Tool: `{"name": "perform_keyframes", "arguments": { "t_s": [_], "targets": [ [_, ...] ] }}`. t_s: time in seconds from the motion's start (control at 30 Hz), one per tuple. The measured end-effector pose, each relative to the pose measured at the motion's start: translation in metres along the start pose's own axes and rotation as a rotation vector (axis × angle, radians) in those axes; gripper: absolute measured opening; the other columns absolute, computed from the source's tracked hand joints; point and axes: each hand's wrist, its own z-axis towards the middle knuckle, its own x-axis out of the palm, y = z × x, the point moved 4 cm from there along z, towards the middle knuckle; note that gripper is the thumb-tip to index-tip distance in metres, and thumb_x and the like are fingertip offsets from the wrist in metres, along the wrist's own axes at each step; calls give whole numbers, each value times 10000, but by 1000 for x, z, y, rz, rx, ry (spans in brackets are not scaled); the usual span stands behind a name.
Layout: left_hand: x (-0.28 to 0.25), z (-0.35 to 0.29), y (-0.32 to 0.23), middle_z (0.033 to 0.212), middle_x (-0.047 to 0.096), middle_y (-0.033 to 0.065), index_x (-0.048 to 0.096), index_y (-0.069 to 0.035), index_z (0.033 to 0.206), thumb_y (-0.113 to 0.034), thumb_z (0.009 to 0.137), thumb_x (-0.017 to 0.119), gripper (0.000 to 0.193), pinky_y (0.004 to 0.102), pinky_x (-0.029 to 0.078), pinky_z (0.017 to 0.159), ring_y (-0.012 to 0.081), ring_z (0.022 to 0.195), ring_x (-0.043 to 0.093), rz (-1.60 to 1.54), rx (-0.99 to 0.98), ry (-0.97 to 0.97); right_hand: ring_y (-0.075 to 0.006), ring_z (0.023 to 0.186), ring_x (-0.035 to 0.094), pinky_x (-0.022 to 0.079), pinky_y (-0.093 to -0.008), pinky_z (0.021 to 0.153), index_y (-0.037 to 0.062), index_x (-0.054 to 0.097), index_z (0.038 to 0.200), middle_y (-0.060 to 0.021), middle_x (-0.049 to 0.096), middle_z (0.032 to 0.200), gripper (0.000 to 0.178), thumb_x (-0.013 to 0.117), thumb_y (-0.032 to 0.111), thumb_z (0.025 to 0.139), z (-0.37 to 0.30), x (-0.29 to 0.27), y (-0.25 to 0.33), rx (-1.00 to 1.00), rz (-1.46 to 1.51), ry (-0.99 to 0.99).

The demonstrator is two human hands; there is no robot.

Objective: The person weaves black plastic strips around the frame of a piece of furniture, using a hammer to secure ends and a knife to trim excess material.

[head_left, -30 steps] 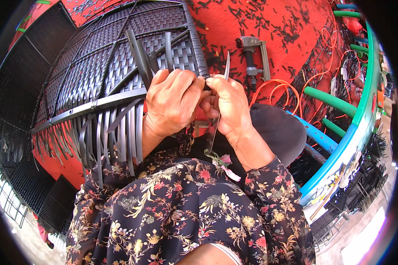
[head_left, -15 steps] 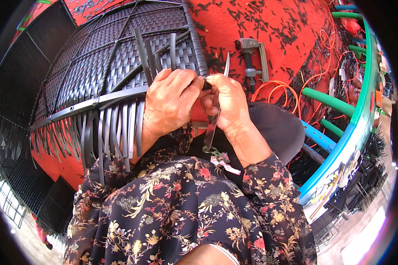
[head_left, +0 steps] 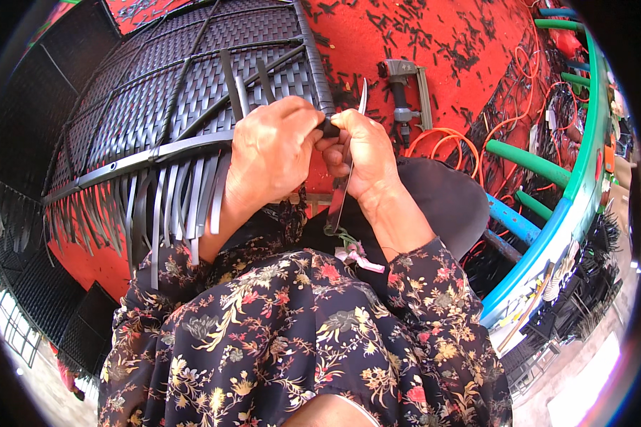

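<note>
A black woven panel (head_left: 214, 78) of flat plastic strips on a frame stands in front of me. At its near right corner my left hand (head_left: 274, 146) is closed, the fingertips pinching a black strip end (head_left: 327, 128) against the frame. My right hand (head_left: 365, 153) meets it there, thumb on the same black piece. Through the right fist runs a long curved metal blade (head_left: 364, 97), its tip pointing up and away. Its lower end (head_left: 336, 213) has cloth tied to it. Loose strips (head_left: 185, 196) hang from the panel's near rail (head_left: 132, 162), left of my left hand.
A pneumatic nail gun (head_left: 404, 92) lies on the red floor covering (head_left: 470, 35), its orange hose (head_left: 449, 139) coiled beside it. Black scraps are scattered around. A blue and green metal frame (head_left: 580, 164) curves along the right. More black woven panels (head_left: 35, 99) stand at the left.
My left hand has shifted slightly up and rolled over at the corner, and the upright strips above it have moved. The blade in my right hand has moved slightly left.
</note>
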Motion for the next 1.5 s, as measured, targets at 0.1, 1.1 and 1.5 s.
{"name": "perform_keyframes", "arguments": {
  "t_s": [0.1, 1.1, 1.5],
  "targets": [
    [2, 7, 9, 811, 633, 143, 662, -27, 844, -71, 716, 667, 135, 421, 500, 669, 355, 757, 626, -47, -137, 62, -88, 464, 436, 258, -214, 377, 34, 558, 800, -60, 557, 659, 214, 517, 241, 841, 6, 0, 0, -4, -4, -6],
    [30, 23, 74, 545, 576, 73, 700, 7, 747, -97, 717, 724, 111, 306, 415, 482, 123, 494, 505, -254, -627, 550, -108, 462, 478, 291, -224, 367, 10, 565, 855, -151, 616, 702, 184, 531, 189, 827, 42, -4, -33, 34, 31, 48],
    [14, 17, 64, 729, 635, 96, 638, 9, 780, -70, 670, 753, 177, 316, 475, 652, 189, 691, 607, -248, -452, 460, -98, 504, 508, 311, -207, 377, 28, 571, 899, -122, 632, 737, 144, 521, 160, 876, 41, -2, -30, -18, 33, 105]
  ]
}}
